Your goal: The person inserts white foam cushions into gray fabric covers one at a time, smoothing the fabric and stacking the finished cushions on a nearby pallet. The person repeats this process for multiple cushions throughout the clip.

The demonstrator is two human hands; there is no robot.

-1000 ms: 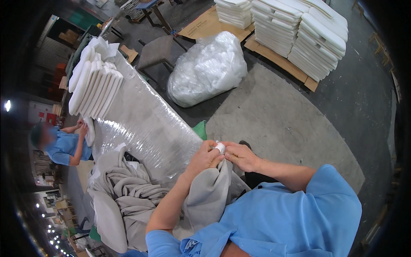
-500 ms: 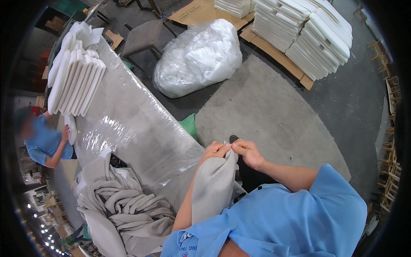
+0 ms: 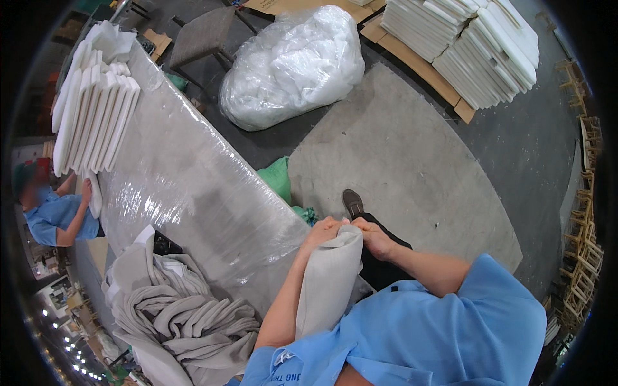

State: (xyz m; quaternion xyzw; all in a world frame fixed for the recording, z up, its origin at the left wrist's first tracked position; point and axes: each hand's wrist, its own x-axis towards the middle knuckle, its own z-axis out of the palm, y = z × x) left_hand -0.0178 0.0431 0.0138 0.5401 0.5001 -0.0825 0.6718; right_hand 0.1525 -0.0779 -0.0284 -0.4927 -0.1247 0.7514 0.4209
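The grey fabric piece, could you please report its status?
Left hand, right hand: both gripping grey fabric piece at its upper end. Piece extends down toward blue shirt. Grey heap off left; nothing seen blocking hands.

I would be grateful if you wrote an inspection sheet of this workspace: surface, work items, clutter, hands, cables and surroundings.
Surface: table covered in glossy clear film.
Work items: grey fabric piece in hand; pile of grey fabric on the table.
Clutter: dark object beside the pile, too unclear to identify; green bag by the table edge.
Hands: left hand and right hand close together, gripping the fabric's upper end.
Cables: nothing seen.
Surroundings: co-worker at left; white pads stacked on the table; large plastic bundle and chair on the floor.
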